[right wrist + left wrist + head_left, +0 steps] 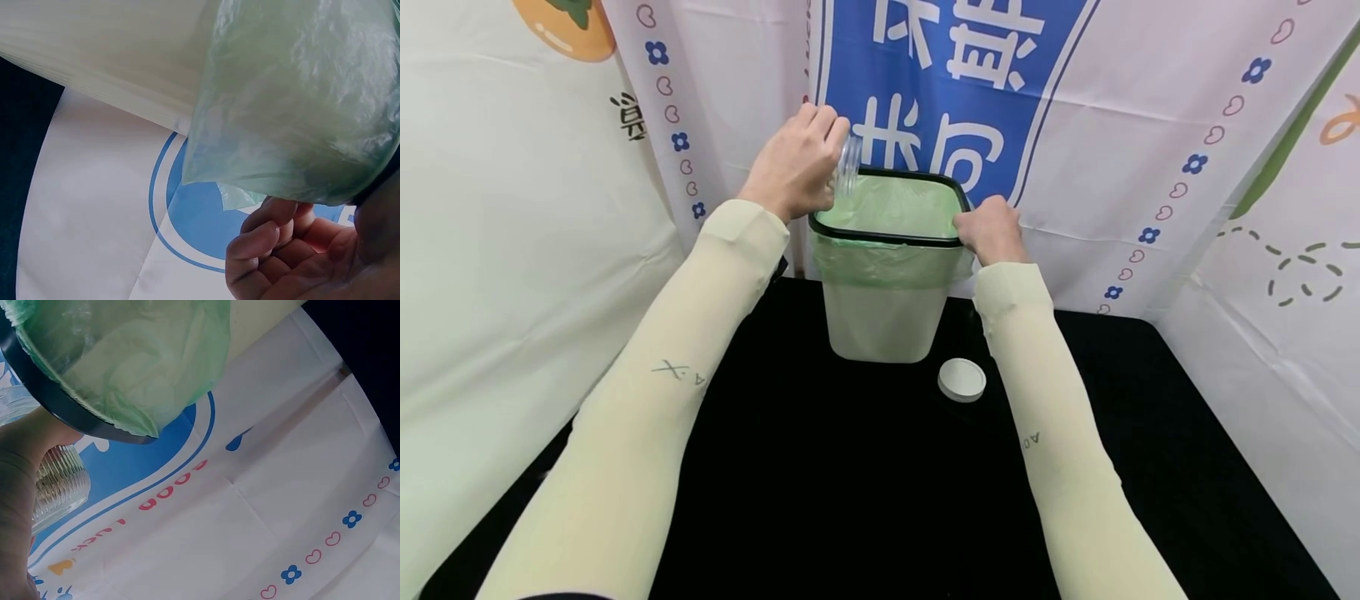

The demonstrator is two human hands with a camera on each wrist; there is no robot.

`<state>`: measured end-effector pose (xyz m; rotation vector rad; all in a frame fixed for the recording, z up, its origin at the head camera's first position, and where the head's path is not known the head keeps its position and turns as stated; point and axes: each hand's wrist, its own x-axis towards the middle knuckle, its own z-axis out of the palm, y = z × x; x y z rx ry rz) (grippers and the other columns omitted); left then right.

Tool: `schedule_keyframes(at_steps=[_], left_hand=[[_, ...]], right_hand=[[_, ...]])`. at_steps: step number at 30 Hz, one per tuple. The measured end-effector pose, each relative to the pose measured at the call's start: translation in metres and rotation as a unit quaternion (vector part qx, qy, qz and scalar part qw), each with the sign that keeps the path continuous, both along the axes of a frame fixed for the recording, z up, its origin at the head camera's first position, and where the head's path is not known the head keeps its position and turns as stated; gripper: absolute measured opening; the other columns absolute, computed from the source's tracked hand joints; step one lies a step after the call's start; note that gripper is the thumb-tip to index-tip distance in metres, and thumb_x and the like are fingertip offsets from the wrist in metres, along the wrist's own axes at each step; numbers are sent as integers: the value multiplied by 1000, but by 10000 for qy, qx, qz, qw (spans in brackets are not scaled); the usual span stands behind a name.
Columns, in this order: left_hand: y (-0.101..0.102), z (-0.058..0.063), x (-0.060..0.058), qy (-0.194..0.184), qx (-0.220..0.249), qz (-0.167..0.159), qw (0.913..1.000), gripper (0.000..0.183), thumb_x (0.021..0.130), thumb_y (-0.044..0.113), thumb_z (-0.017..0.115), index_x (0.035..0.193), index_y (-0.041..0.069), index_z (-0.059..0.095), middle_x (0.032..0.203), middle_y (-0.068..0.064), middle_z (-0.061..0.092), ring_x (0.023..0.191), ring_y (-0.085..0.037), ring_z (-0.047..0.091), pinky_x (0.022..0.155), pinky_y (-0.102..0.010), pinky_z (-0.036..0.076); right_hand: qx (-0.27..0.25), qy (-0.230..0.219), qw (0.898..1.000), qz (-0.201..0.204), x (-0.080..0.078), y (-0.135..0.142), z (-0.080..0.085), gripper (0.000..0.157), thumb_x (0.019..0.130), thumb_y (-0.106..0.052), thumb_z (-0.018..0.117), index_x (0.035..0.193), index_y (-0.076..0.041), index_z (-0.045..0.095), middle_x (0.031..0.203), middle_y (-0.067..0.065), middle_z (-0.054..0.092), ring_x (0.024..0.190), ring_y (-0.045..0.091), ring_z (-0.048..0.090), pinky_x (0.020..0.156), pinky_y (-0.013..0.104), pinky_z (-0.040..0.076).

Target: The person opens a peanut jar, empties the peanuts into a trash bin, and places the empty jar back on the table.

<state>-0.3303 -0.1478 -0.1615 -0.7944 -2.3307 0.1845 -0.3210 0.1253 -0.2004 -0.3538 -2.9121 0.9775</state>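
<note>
A pale trash bin [883,321] with a black rim [891,240] stands upright, lined with a thin green bag [898,204] folded over its edge. At the bin's left side, my left hand [797,162] grips a clear ribbed jar [848,167], tipped over beside the rim; the left wrist view shows the jar's ribbed wall [62,487] below the hand. What the jar holds cannot be made out. My right hand [992,229] holds the bin's right rim corner. In the right wrist view, its curled fingers [259,244] lie under the bag's overhang.
A round white lid [962,380] lies on the black tabletop [850,467], right of the bin's base. Behind the bin hangs a printed cloth [1075,150] with a blue panel, and white cloth walls flank the table on both sides.
</note>
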Motion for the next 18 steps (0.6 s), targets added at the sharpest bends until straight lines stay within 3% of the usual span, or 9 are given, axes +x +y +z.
schedule_keyframes(at_steps=[9,18], left_hand=[[2,-1,-1,187,-183,-101,9996,47,75,-8,48,121,-14,53,117,-29,57,108,-45,52,103,-51,50],[7,-3,-1,209,-611,-88,9979,51,76,-7,57,126,-14,53,120,-29,58,108,-43,55,105,-49,52]], right_hand=[[-14,60,10000,-14,0,1,0,33,99,-26,48,120,-2,58,112,16,56,96,29,57,75,36,48],[-38,37,10000,-11,1,1,0,36,100,-26,48,123,-2,58,120,18,59,99,31,57,78,37,49]])
